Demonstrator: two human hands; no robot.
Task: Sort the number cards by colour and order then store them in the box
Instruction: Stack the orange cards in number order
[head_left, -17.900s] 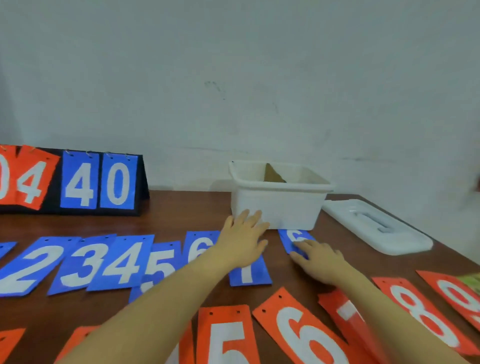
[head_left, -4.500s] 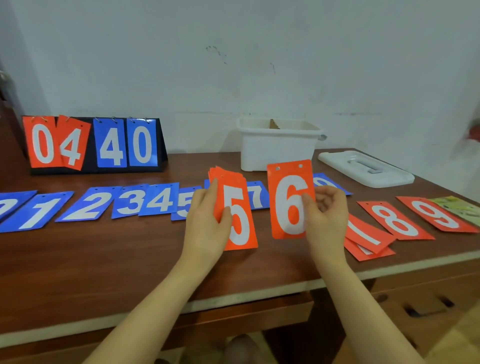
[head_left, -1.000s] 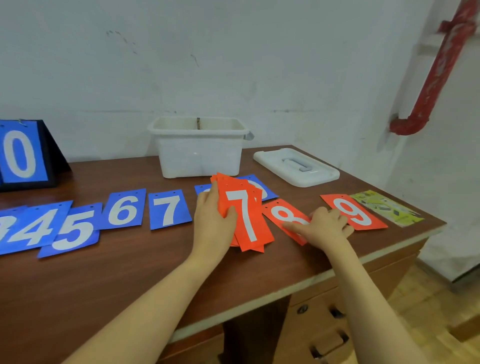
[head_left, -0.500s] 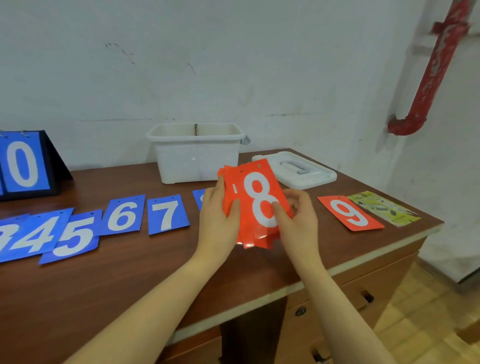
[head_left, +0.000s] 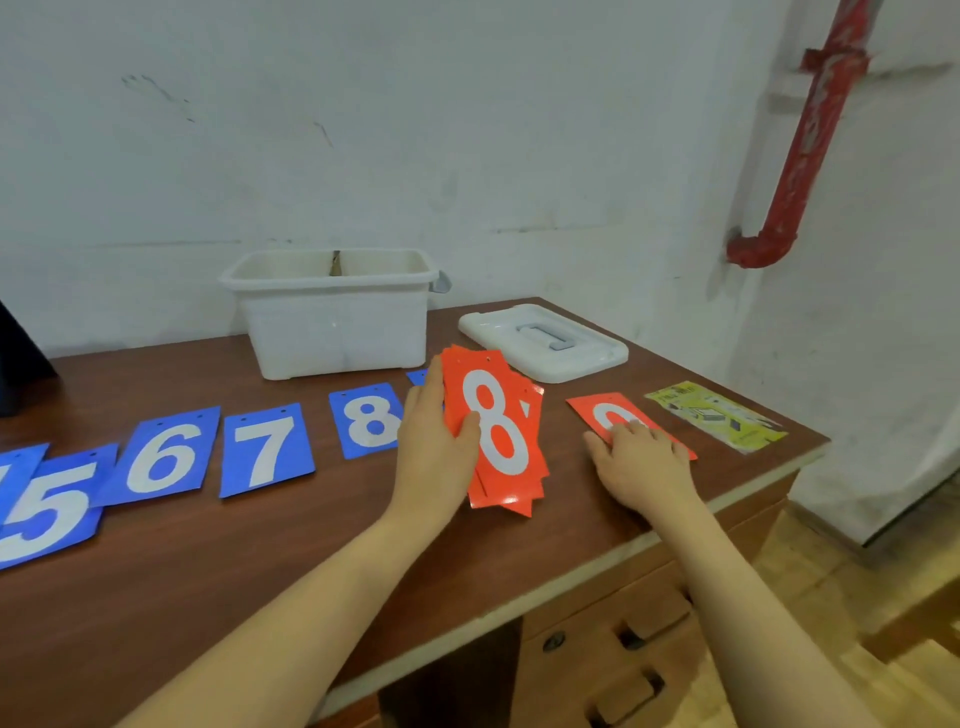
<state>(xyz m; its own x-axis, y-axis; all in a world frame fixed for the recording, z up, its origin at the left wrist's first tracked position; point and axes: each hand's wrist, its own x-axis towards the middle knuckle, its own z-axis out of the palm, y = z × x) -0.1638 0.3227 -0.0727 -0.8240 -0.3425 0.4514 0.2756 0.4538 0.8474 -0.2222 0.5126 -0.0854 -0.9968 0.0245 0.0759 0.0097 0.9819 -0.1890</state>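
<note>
My left hand (head_left: 434, 447) grips a stack of orange number cards (head_left: 498, 431) tilted above the table, with the 8 on top. My right hand (head_left: 641, 462) lies flat on the orange 9 card (head_left: 605, 413), fingers spread over its lower half, and that card rests on the table. Blue cards lie in a row to the left: the 5 (head_left: 47, 514), the 6 (head_left: 163, 457), the 7 (head_left: 265, 449) and the 8 (head_left: 369, 418); another blue card (head_left: 418, 376) peeks out behind my left hand. The open white box (head_left: 332, 312) stands at the back against the wall.
The box's white lid (head_left: 543, 343) lies to the right of the box. A yellow-green leaflet (head_left: 717, 418) sits near the table's right corner. A red pipe (head_left: 800, 135) runs down the wall at right. Drawers (head_left: 623, 639) sit below the table's front edge.
My right hand has let go of the orange stack and moved right onto the orange 9 card. The 8 stays on top of the stack in my left hand.
</note>
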